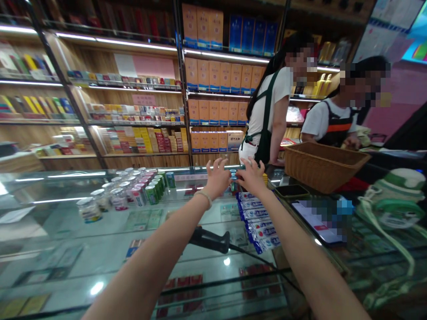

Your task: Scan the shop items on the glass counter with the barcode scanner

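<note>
Both my arms reach far out over a glass display counter (100, 235). My left hand (217, 177) has its fingers spread, with a pale band on the wrist. My right hand (251, 176) sits right beside it, fingers also apart. Between the two hands stand small teal-topped containers (234, 181), partly hidden; I cannot tell whether either hand touches them. A row of blue-and-white packets (258, 222) runs along the glass under my right forearm.
Small jars and green cans (133, 191) cluster left on the counter. A black scanner (210, 240) lies under my left forearm. A wicker basket (322, 164), dark tray (292, 191) and green bottle (396, 200) stand right. Two people in aprons (267, 115) stand behind; shelves of boxes (216, 75) line the wall.
</note>
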Motion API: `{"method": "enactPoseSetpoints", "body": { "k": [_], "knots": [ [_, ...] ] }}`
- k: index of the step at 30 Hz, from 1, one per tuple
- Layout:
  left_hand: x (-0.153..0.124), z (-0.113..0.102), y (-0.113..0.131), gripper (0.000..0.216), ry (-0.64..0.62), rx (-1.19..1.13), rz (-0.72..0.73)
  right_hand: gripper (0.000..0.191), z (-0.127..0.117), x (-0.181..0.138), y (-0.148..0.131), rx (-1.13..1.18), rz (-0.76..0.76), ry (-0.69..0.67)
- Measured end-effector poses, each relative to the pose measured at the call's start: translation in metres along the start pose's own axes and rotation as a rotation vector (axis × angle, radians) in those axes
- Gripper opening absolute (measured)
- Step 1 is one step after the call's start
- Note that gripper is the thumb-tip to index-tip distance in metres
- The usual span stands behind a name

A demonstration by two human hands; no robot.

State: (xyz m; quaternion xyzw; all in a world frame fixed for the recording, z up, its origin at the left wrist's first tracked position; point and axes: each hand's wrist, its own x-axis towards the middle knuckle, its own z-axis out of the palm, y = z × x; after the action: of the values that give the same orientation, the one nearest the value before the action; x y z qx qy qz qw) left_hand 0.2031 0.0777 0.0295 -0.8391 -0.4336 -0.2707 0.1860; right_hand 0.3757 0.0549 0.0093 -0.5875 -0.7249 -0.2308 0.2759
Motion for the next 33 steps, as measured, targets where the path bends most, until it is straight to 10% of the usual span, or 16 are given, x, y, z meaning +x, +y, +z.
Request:
{"method": "enactPoseSetpoints", "body": {
  "k": [33],
  "knots": [
    [0.003, 0.033, 0.008, 0.011, 0.026, 0.022, -0.068, 0.016, 0.025, -0.007, 0.001, -0.039, 0.057, 0.068]
  ]
}}
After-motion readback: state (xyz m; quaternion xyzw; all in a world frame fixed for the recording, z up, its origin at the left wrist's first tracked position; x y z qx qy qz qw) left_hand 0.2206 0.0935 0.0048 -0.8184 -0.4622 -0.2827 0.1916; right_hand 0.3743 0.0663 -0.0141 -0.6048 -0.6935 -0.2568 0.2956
